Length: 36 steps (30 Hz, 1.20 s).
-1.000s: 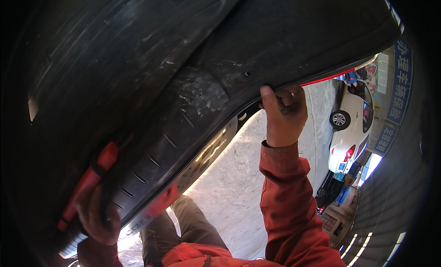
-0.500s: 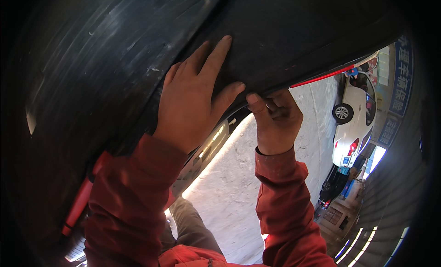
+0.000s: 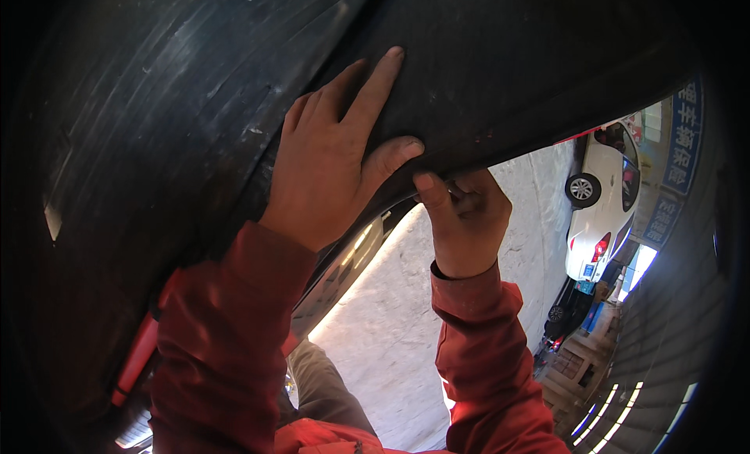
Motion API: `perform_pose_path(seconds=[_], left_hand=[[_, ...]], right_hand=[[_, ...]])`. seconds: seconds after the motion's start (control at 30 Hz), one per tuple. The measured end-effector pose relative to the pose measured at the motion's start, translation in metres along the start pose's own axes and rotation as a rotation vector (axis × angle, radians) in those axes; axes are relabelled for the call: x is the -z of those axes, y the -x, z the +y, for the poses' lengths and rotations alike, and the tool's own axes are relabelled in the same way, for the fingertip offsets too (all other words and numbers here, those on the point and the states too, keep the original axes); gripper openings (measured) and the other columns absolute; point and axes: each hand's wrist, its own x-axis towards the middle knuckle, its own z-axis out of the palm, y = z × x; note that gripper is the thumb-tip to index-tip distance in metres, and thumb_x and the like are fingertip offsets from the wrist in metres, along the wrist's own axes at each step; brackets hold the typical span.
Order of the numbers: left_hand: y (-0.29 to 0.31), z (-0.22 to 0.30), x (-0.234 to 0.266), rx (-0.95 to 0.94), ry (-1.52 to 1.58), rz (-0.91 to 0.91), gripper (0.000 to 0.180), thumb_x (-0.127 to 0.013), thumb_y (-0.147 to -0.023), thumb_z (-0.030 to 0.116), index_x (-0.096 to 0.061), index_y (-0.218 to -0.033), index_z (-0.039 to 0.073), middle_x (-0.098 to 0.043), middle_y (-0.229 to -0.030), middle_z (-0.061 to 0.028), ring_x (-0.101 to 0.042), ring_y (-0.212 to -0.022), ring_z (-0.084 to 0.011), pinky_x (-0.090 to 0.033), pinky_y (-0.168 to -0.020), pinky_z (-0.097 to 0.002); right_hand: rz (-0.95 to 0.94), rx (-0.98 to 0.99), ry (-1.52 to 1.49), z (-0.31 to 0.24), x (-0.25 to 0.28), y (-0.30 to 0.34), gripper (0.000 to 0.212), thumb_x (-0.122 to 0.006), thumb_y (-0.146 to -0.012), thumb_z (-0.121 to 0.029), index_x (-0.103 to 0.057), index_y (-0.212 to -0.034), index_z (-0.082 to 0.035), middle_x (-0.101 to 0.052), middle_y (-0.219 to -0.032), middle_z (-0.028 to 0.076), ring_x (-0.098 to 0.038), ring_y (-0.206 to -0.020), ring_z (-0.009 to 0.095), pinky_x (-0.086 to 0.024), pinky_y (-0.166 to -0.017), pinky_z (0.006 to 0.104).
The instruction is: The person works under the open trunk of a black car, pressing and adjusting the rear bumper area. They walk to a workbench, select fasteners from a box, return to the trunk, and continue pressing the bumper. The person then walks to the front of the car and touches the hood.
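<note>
A broad, smooth black panel (image 3: 500, 71), apparently part of a car's wheel arch or underside, spans the upper view. Against it my left hand (image 3: 320, 157) lies flat, fingers spread, its thumb pointing toward the panel's lower edge. Just right of that thumb, my right hand (image 3: 465, 220) is closed at this edge, thumb in front and fingers curled up behind. Whether a small part is also between these fingertips is hidden. To the left, a scuffed, curved dark surface (image 3: 180, 87) meets the panel along a seam.
Red bodywork (image 3: 141, 352) shows by my left forearm. Below the panel lies a pale concrete floor (image 3: 391, 329). A white car (image 3: 598, 212) stands at the right, with a dark car (image 3: 564, 313) behind it and a blue sign (image 3: 681, 157) beyond.
The black panel's edge has shifted lower at the right, covering most of the red strip seen before. My left hand has risen slightly; my right has moved slightly down and left, still closed.
</note>
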Motion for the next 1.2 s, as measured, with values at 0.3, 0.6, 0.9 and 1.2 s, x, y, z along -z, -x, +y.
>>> perform_pose_path(seconds=[0.3, 0.6, 0.9, 1.2], left_hand=[[-0.006, 0.004, -0.008, -0.038, -0.051, 0.007, 0.082, -0.050, -0.097, 0.059, -0.032, -0.154, 0.003, -0.047, -0.144, -0.0281, -0.051, -0.128, -0.0438, -0.043, -0.106, -0.0477], [-0.002, 0.012, 0.004, 0.021, 0.143, -0.069, 0.073, -0.065, -0.093, 0.032, -0.034, -0.155, 0.011, -0.039, -0.149, -0.0322, -0.043, -0.135, -0.0490, -0.037, -0.110, -0.0503], [0.014, 0.012, 0.019, 0.092, 0.061, -0.110, 0.072, -0.066, -0.091, 0.028, -0.035, -0.155, 0.014, -0.039, -0.149, -0.0324, -0.042, -0.136, -0.0483, -0.036, -0.111, -0.0500], [0.046, 0.051, 0.015, 0.254, -0.112, 0.148, 0.055, -0.072, -0.082, 0.021, -0.059, -0.132, 0.003, -0.057, -0.121, -0.0164, -0.056, -0.106, -0.0340, -0.043, -0.090, -0.0456]], right_hand=[[-0.022, 0.082, -0.048, 0.005, 0.003, -0.003, 0.029, -0.078, -0.085, -0.003, -0.067, -0.111, 0.004, -0.073, -0.097, 0.009, -0.070, -0.090, 0.014, -0.056, -0.081, 0.0249], [-0.042, -0.001, -0.139, 0.003, 0.004, -0.007, 0.023, -0.081, -0.081, 0.002, -0.070, -0.101, 0.005, -0.074, -0.093, 0.010, -0.070, -0.089, 0.014, -0.055, -0.078, 0.0236], [-0.083, -0.043, -0.090, 0.002, 0.003, -0.006, 0.023, -0.080, -0.082, -0.002, -0.070, -0.102, 0.005, -0.074, -0.092, 0.010, -0.069, -0.083, 0.012, -0.055, -0.074, 0.0229], [-0.081, -0.068, -0.033, 0.015, -0.010, -0.004, 0.023, -0.080, -0.080, 0.000, -0.069, -0.100, 0.006, -0.074, -0.093, 0.011, -0.070, -0.083, 0.014, -0.056, -0.073, 0.0243]])
